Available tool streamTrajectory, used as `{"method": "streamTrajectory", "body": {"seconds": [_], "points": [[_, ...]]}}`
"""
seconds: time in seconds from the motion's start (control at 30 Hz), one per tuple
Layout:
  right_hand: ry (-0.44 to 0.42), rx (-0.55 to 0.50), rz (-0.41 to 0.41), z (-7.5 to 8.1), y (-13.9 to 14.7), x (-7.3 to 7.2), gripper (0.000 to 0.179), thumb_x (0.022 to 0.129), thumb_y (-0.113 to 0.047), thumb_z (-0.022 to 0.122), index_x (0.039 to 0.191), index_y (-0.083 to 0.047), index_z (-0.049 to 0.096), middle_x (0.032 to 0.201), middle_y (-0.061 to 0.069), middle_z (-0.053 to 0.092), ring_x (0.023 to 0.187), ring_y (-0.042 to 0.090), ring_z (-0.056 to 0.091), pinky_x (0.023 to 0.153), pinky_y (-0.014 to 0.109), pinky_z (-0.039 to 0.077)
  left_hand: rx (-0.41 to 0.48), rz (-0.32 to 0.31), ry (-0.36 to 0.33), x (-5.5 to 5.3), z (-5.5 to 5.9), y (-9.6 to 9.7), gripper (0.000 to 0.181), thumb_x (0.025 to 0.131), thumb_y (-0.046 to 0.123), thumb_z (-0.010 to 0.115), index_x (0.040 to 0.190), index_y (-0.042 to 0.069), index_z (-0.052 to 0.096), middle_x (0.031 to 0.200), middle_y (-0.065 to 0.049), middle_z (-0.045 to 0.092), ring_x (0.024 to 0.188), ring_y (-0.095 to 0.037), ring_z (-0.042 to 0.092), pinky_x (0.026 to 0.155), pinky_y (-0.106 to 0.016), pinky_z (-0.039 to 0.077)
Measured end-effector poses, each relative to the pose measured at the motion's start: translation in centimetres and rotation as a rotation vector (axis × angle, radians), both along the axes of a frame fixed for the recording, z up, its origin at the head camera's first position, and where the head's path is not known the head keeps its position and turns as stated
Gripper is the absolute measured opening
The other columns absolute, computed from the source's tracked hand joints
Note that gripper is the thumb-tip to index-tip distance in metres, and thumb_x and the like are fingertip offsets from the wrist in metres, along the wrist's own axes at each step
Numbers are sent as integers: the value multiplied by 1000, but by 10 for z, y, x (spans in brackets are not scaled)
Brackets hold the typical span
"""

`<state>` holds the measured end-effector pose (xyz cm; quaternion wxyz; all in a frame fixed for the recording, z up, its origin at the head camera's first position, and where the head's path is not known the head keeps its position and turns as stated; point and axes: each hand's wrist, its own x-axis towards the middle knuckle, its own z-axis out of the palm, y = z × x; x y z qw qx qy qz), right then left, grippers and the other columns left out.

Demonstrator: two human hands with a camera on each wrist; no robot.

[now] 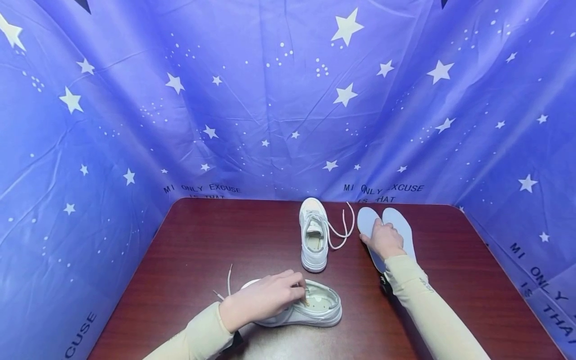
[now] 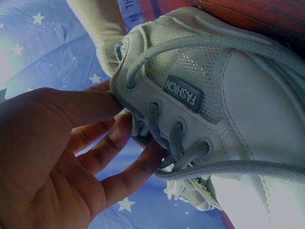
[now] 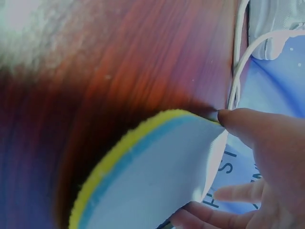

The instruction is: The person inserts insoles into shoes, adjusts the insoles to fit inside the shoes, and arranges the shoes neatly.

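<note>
Gripping the left-lying insole (image 1: 366, 218) on the right of the table (image 1: 193, 250), the right hand (image 1: 384, 241) seems at the picking-up step while the left hand (image 1: 266, 300) holds the near shoe (image 1: 310, 317) by its lacing edge, the next move likely calling for a level lift

white shoe (image 2: 252, 114), side label (image 2: 183, 93): "FASHION" | curtain (image 1: 270, 100): "MI ONLY EXCUSE IS THAT" | right sleeve (image 1: 425, 302): lettering illegible
</note>
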<state>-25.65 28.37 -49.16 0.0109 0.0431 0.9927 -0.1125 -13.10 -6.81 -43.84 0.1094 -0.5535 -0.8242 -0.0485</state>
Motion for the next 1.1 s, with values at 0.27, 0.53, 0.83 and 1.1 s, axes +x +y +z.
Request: {"method": "streamTrajectory", "body": {"seconds": [0.27,0.53,0.83,1.1], "points": [[32,-22,-25,-1,-2,4,74,91,-39,71,117,26,47,101,44,53,96,60,61,77,67,53,-8,8,-14,1,-2,0,5,92,18,73,96,20,71,106,8,60,97,-9,60,69,-17,52],[48,-27,-38,-6,1,5,68,89,-38,72,105,26,59,97,40,53,93,56,61,74,66,54,-1,4,-24,1,-2,-1,4,92,20,73,96,22,71,106,9,59,97,-9,59,67,-17,51],[43,-43,-33,-6,2,8,62,87,-38,72,99,22,64,98,40,52,93,56,60,75,66,54,31,-29,-19,-1,-3,-1,3,93,23,73,95,24,74,105,9,61,96,-9,59,72,-17,51],[42,-77,-55,-3,-1,13,64,84,-38,73,101,23,61,99,40,51,94,56,60,74,66,53,31,-30,-30,-2,-3,-1,3,92,21,73,94,23,73,105,9,61,97,-9,59,72,-17,51]]}}
